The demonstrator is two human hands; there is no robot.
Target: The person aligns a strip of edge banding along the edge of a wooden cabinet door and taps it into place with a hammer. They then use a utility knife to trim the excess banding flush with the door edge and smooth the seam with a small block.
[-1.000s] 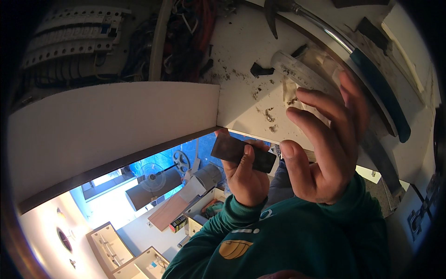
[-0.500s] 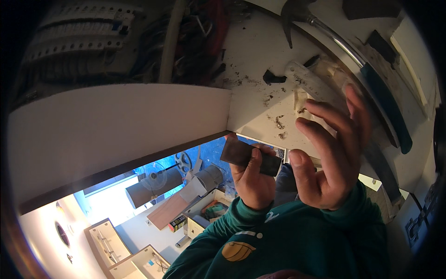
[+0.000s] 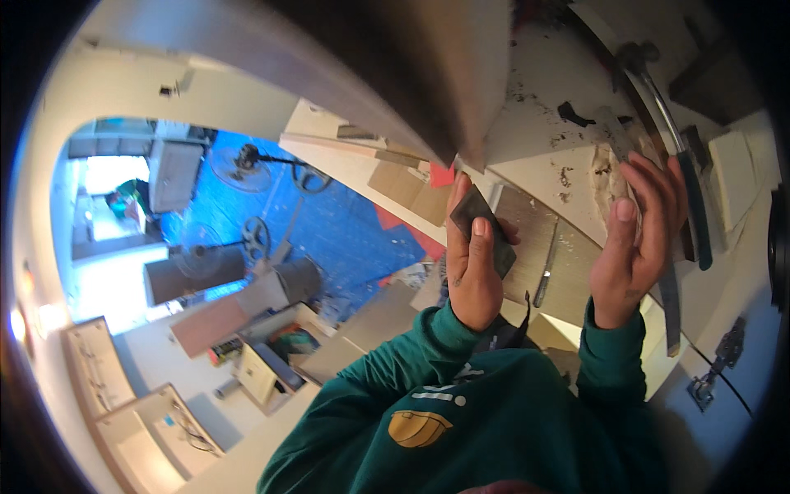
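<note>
My left hand (image 3: 473, 284) is closed around a dark, flat rectangular piece (image 3: 480, 222), thumb lying across its face. To the right, my right hand (image 3: 638, 226) has its fingers stretched upward and slightly curved, with nothing visible in them. Its fingertips are close to a crumpled cream-coloured thing (image 3: 605, 181) on the white panel (image 3: 535, 152); whether they touch it I cannot tell. Beyond that hand lies a claw hammer (image 3: 698, 206) with a dark teal handle. A small black scrap (image 3: 574, 114) and dark crumbs are scattered on the panel.
A board edge (image 3: 428, 74) juts in overhead, blurred. A slim metal tool (image 3: 546, 267) rests on a wooden board between my arms. Hinges (image 3: 717, 370) are at the lower right. At left are open drawers (image 3: 156, 445), a fan (image 3: 243, 169) and blue floor covering (image 3: 337, 214); a green-clad figure (image 3: 127, 202) shows far off.
The view has swung, showing more of the room at left. My left hand still grips the dark piece, now tilted more upright. My right hand's fingers have drawn closer together, farther from the left hand.
</note>
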